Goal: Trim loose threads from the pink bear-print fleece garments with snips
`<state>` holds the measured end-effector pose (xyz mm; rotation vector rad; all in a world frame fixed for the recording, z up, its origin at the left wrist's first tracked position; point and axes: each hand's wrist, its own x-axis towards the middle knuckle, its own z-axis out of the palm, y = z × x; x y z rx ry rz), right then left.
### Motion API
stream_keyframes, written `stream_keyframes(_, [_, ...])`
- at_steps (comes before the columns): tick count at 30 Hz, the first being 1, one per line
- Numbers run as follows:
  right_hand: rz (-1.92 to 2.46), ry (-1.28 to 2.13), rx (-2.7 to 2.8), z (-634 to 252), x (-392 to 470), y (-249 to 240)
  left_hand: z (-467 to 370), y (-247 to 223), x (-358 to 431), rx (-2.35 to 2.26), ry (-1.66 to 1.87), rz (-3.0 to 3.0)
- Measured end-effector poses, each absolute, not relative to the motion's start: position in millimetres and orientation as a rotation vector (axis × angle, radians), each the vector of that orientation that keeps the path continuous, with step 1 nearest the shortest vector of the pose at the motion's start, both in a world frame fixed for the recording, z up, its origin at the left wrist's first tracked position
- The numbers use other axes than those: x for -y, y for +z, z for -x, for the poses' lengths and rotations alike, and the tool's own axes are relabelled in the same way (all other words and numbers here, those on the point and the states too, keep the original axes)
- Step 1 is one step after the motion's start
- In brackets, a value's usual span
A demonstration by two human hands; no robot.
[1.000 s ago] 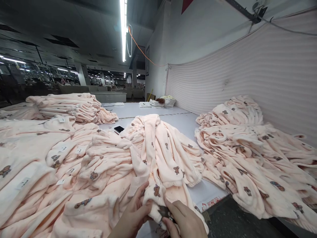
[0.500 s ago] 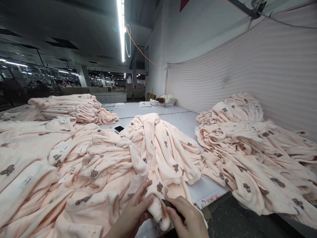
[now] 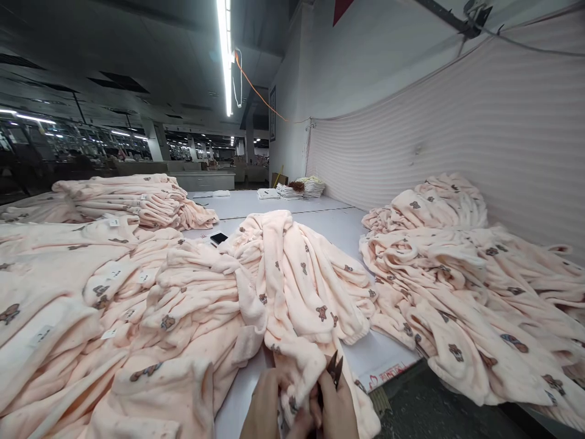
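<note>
A pink fleece garment [image 3: 315,280] with small bear prints lies in front of me, its lower end drawn toward the table's near edge. My left hand [image 3: 265,405] grips that end, with its fingers partly hidden by the cloth. Close beside it, my right hand [image 3: 336,405] is closed round small dark snips [image 3: 336,369], whose pointed blades stick up and stand slightly apart. The fingertips of my right hand also meet the fabric near my left hand.
Heaped pink garments [image 3: 183,366] with white tags cover the left side, and a folded stack [image 3: 137,198] sits behind them. More garments [image 3: 457,292] lie at right. A phone [image 3: 219,239] and white stacks [image 3: 290,191] are farther back.
Both hands have come closer together and lower, and the held cloth has been turned and pulled down. The snips now point upward, with their blades in plain view.
</note>
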<state>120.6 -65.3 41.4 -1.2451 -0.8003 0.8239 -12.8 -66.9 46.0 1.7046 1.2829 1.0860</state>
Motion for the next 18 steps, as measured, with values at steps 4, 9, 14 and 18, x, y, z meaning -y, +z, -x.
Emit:
stream_keyframes(4, [1.399, 0.589, 1.077, -136.8, 79.9, 33.3, 15.5, 49.7, 67.9, -1.262, 1.269, -1.794])
stream_keyframes(9, [1.488, 0.317, 1.395, -143.3, 98.0, 39.5, 20.6, 52.2, 64.6, -1.152, 1.487, -1.901])
stream_keyframes(14, [1.376, 0.278, 1.545, -133.4, 90.7, 43.9, 19.5, 57.8, 70.5, -1.207, 1.530, -1.829])
stream_keyframes(18, [1.358, 0.430, 1.476, -140.8, 80.9, 32.5, 45.1, 87.2, 51.2, -1.193, 1.436, -1.504])
